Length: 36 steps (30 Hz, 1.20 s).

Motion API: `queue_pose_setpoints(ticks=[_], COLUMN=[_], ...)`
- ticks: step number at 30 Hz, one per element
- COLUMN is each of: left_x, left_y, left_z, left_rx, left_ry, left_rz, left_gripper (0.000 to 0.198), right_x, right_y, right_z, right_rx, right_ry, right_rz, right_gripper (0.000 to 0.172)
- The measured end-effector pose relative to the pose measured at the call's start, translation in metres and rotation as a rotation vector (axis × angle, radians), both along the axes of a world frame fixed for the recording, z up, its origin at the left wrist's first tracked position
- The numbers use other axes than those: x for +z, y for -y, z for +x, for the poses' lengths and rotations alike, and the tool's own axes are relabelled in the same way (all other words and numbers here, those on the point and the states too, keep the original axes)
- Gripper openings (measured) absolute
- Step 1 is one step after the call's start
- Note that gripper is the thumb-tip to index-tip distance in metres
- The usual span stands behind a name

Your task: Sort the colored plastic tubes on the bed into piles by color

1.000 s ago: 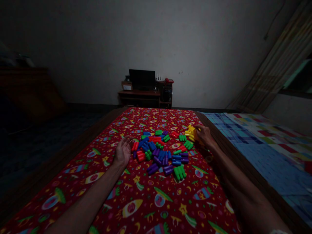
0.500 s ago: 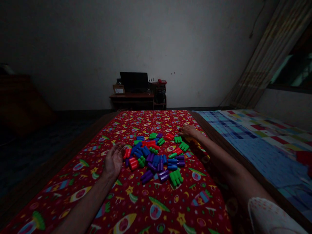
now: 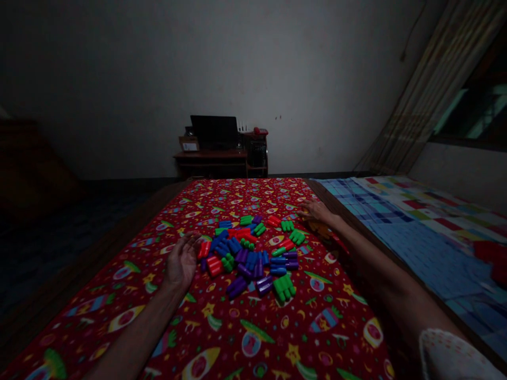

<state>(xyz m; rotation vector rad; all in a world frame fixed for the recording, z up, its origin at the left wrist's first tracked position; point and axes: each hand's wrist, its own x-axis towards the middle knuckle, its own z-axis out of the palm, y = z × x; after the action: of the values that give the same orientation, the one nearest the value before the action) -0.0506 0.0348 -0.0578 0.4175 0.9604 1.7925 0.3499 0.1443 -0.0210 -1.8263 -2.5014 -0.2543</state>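
A loose pile of plastic building blocks in blue, purple, red and green lies in the middle of a red patterned cloth [image 3: 253,311]. At the pile's left side my left hand [image 3: 182,262] rests palm inward, fingers loosely extended and holding nothing. Its fingertips are close to a red block [image 3: 204,250]; whether they touch it I cannot tell. My right hand [image 3: 317,211] is low over the cloth beyond the pile's far right, fingers apart. Nearest to it are two green blocks, one of them this green block [image 3: 297,237]. Something yellow-orange [image 3: 321,230] shows in shadow under my right wrist.
A blue checked and patchwork cloth [image 3: 356,227] spreads along the right side. Against the far wall stands a small desk [image 3: 209,157] with a dark monitor [image 3: 214,132] and a red telephone [image 3: 260,131]. A curtain [image 3: 428,100] hangs at the right.
My right hand has shifted a little to the right, away from the blocks. My left hand stays beside the pile, and the blocks keep their arrangement. The view has turned slightly.
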Motion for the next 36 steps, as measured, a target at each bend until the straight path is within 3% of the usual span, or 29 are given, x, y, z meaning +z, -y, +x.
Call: queue_pose_setpoints(ticks=[5,9,12,16,20,26,31,36], left_x=[0.002,0.003,0.003,0.001,0.002,0.001,0.002,0.006], left_y=[0.001,0.001,0.000,0.000,0.001,0.001,0.001,0.003], left_z=[0.002,0.002,0.001,0.000,0.000,0.000,0.000,0.002], left_rx=[0.003,0.001,0.000,-0.001,-0.011,-0.004,-0.008,0.003], left_ry=[-0.002,-0.004,0.018,0.032,0.014,-0.010,0.000,0.004], left_rz=[-0.010,-0.013,-0.012,-0.010,-0.006,-0.010,-0.010,-0.018], left_gripper=[0.012,0.012,0.017,0.022,0.021,0.020,0.017,0.019], right_x=[-0.024,-0.053,-0.065,-0.071,-0.072,-0.064,-0.039,-0.024], right_y=[0.036,0.057,0.047,0.022,0.010,0.017,0.025,0.016], right_z=[0.021,0.044,0.056,0.062,0.063,0.059,0.024,-0.010], right_rx=[0.056,0.041,0.026,0.093,0.102,0.084,0.136,0.144], right_ry=[-0.104,-0.145,-0.225,-0.305,-0.329,-0.257,-0.095,0.061], right_rz=[0.238,0.251,0.200,0.175,0.161,0.233,0.370,0.248], right_gripper=[0.058,0.077,0.084,0.079,0.074,0.071,0.053,0.037])
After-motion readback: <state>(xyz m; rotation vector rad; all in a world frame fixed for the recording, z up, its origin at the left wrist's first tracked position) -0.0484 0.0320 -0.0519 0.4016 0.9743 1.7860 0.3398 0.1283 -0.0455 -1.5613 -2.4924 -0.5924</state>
